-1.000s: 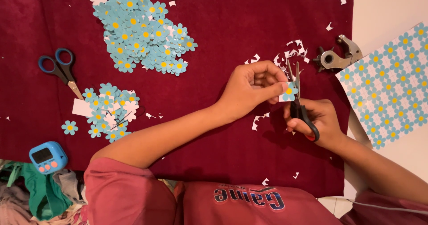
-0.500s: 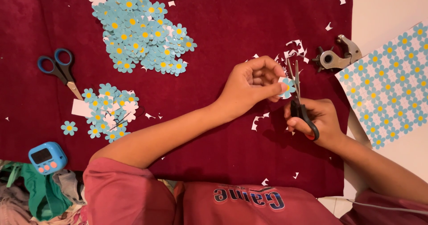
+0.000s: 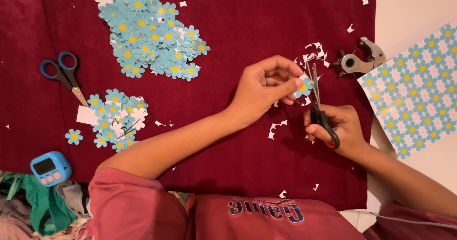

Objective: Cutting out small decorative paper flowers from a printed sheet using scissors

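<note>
My left hand [image 3: 266,85] pinches a small blue paper flower with a yellow centre [image 3: 303,86] between thumb and fingers. My right hand [image 3: 340,128] grips black-handled scissors [image 3: 320,109], whose blades point up and meet the flower's edge. Both hands hover over a dark red cloth [image 3: 238,21]. White paper scraps [image 3: 312,52] lie just beyond the flower.
A big heap of cut blue flowers [image 3: 150,35] lies at the upper left, a smaller heap [image 3: 116,118] below it. Blue-handled scissors [image 3: 64,76] rest at the left. A metal hole punch [image 3: 357,59] and a printed flower sheet [image 3: 419,88] sit right. A blue timer [image 3: 50,167] is lower left.
The flower has turned slightly in my left fingers and the scissor blades have worked along its edge. Hands stay in almost the same place.
</note>
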